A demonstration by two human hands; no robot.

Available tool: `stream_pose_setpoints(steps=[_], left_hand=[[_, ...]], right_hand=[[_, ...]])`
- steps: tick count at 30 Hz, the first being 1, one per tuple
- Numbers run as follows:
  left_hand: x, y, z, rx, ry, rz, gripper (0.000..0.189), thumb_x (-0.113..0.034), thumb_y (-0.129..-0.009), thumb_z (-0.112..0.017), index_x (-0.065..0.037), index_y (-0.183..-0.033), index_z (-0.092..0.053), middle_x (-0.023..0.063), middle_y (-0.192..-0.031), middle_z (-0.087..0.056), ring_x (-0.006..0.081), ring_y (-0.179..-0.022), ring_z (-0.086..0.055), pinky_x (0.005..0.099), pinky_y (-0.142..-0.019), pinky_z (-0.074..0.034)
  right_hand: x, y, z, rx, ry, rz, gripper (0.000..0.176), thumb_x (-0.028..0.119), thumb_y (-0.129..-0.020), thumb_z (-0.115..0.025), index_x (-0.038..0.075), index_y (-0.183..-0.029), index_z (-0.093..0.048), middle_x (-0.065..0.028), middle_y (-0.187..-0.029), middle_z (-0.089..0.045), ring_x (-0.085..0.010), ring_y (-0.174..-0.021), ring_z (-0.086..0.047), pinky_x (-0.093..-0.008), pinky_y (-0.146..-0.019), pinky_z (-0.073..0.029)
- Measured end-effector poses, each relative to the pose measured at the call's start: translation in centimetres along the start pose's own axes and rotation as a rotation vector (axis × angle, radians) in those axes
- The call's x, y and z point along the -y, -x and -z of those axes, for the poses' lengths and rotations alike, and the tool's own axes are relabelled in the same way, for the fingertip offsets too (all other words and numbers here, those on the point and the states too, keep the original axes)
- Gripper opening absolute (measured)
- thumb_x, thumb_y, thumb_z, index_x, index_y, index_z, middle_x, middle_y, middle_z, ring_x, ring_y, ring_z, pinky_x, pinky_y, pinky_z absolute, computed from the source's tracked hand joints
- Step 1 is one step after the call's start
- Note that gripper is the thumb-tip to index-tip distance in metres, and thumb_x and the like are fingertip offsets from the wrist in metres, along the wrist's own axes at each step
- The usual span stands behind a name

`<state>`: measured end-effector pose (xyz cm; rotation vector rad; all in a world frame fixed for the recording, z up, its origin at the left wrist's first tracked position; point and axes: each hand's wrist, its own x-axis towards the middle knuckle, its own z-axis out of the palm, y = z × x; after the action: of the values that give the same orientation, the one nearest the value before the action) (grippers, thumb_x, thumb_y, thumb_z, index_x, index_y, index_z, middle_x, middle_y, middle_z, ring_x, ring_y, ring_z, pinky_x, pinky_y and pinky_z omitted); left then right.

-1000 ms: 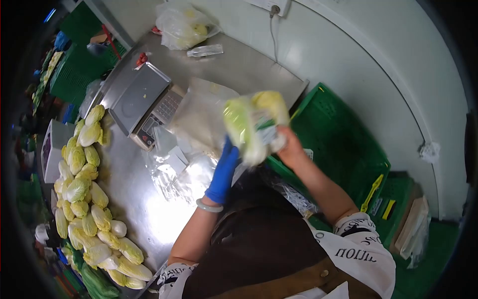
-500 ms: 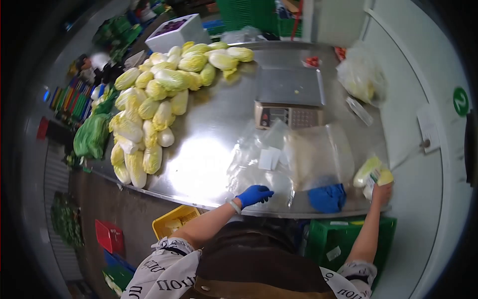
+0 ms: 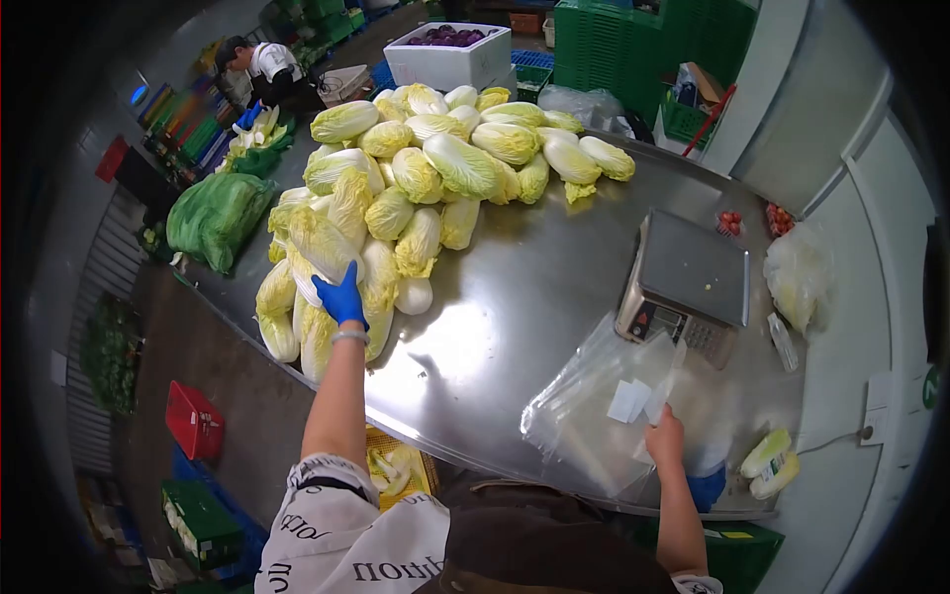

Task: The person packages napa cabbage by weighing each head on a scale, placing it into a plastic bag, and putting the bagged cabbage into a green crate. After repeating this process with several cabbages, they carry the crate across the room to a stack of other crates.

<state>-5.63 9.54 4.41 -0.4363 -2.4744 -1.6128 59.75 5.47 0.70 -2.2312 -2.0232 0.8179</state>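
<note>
My left hand (image 3: 341, 300), in a blue glove, is closed round the near end of a yellow-green napa cabbage (image 3: 319, 244) in the pile. Other cabbages (image 3: 460, 166) lie heaped against it on the left and far side. My bare right hand (image 3: 666, 439) pinches the edge of a clear plastic bag (image 3: 670, 381) over the flat bags (image 3: 574, 401) near the table's front edge. White paper slips (image 3: 626, 401) rest on those bags. To the right lie wrapped, labelled cabbages (image 3: 770, 465). A blue cloth or glove (image 3: 707, 487) is partly covered by plastic.
A scale (image 3: 690, 267) stands on the metal table (image 3: 515, 287), with small packs of red produce (image 3: 730, 224) behind it. A white box of purple produce (image 3: 448, 54) is at the back. Another person (image 3: 272, 69) bends at the far left. A yellow crate (image 3: 401, 463) sits below the front edge.
My left hand has moved left from the bags onto a cabbage in the pile. The right hand has released the wrapped cabbage and now grips a plastic bag. The view has turned left.
</note>
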Motion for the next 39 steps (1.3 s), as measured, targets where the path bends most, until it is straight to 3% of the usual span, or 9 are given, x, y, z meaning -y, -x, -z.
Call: stream_pose_setpoints(steps=[2,5,9,12,19,23,25,28,39], left_hand=[[-2.9,-1.2,-0.6,0.002,-0.226,0.103,0.108,-0.044,-0.061,-0.083,0.002,-0.142,-0.028,0.0279,-0.128,-0.048,0.0416,-0.117,-0.048,0.0448,-0.103,-0.035],[-2.9,-1.4,-2.6,-0.099,-0.435,0.144,0.115,-0.048,-0.055,-0.084,0.002,-0.142,-0.027,0.0286,-0.128,-0.048,0.0453,-0.117,-0.046,0.0491,-0.102,-0.035],[-2.2,-1.3,-0.8,0.106,0.565,0.152,0.083,-0.027,-0.071,-0.076,-0.003,-0.139,-0.036,0.0172,-0.128,-0.051,0.0333,-0.117,-0.050,0.0433,-0.100,-0.040],[-3.3,1.7,3.4,0.585,1.082,0.564,0.056,-0.016,-0.081,-0.063,-0.002,-0.132,-0.046,0.0099,-0.124,-0.054,0.0228,-0.114,-0.053,0.0370,-0.099,-0.041],[-13.3,12.3,4.6,1.757,0.643,0.754,0.065,-0.019,-0.080,-0.067,0.004,-0.136,-0.042,0.0107,-0.127,-0.055,0.0193,-0.118,-0.050,0.0322,-0.102,-0.038],[-13.5,8.4,-1.0,1.854,0.642,0.260,0.049,-0.026,-0.091,-0.056,0.006,-0.129,-0.051,0.0113,-0.119,-0.060,0.0192,-0.106,-0.056,0.0324,-0.096,-0.041],[-12.5,2.9,-3.1,1.062,0.604,0.194,0.042,-0.019,-0.089,-0.059,0.003,-0.125,-0.055,0.0163,-0.119,-0.060,0.0251,-0.107,-0.056,0.0345,-0.099,-0.040],[1.8,-11.8,-5.1,0.193,-0.139,-0.572,0.079,-0.005,-0.071,-0.068,0.002,-0.142,-0.033,0.0220,-0.141,-0.040,0.0334,-0.130,-0.040,0.0382,-0.109,-0.029],[1.8,-13.4,-5.7,0.580,-0.131,-0.422,0.100,-0.013,-0.065,-0.082,0.001,-0.145,-0.024,0.0168,-0.143,-0.036,0.0289,-0.131,-0.035,0.0361,-0.110,-0.028]], right_hand=[[6.7,1.7,2.4,0.268,-0.400,-0.129,0.068,0.035,-0.076,-0.073,-0.002,-0.127,-0.047,-0.0189,-0.075,-0.066,-0.0351,-0.068,-0.066,-0.0419,-0.068,-0.053],[13.0,3.3,1.4,0.163,0.062,0.198,0.064,0.034,-0.079,-0.070,0.000,-0.129,-0.046,-0.0174,-0.102,-0.064,-0.0331,-0.089,-0.064,-0.0412,-0.080,-0.051],[19.5,3.4,1.8,0.034,0.103,0.789,0.055,0.026,-0.083,-0.063,0.008,-0.132,-0.046,-0.0115,-0.132,-0.051,-0.0282,-0.114,-0.053,-0.0387,-0.095,-0.046],[25.3,2.3,5.2,-0.114,0.283,1.112,0.057,0.020,-0.082,-0.060,0.014,-0.136,-0.043,-0.0075,-0.136,-0.048,-0.0272,-0.126,-0.043,-0.0404,-0.104,-0.038],[32.3,-5.5,12.3,-0.572,0.501,1.717,0.056,0.018,-0.085,-0.053,0.026,-0.139,-0.039,-0.0061,-0.136,-0.045,-0.0287,-0.127,-0.042,-0.0503,-0.108,-0.032],[28.7,-9.4,15.6,-0.332,0.262,1.486,0.073,0.021,-0.069,-0.069,0.019,-0.137,-0.043,-0.0159,-0.126,-0.048,-0.0357,-0.113,-0.050,-0.0521,-0.097,-0.040],[25.0,-12.7,16.4,-0.412,0.163,1.199,0.088,0.020,-0.052,-0.078,0.010,-0.133,-0.045,-0.0189,-0.124,-0.049,-0.0377,-0.110,-0.051,-0.0501,-0.092,-0.042],[16.6,-19.3,16.0,-0.557,0.083,0.607,0.087,0.014,-0.054,-0.073,0.007,-0.135,-0.043,-0.0194,-0.122,-0.049,-0.0367,-0.110,-0.050,-0.0486,-0.094,-0.039],[6.3,-24.1,13.9,-0.692,0.364,0.130,0.094,0.045,-0.062,-0.080,0.013,-0.140,-0.038,-0.0166,-0.133,-0.042,-0.0344,-0.118,-0.044,-0.0480,-0.097,-0.037]])
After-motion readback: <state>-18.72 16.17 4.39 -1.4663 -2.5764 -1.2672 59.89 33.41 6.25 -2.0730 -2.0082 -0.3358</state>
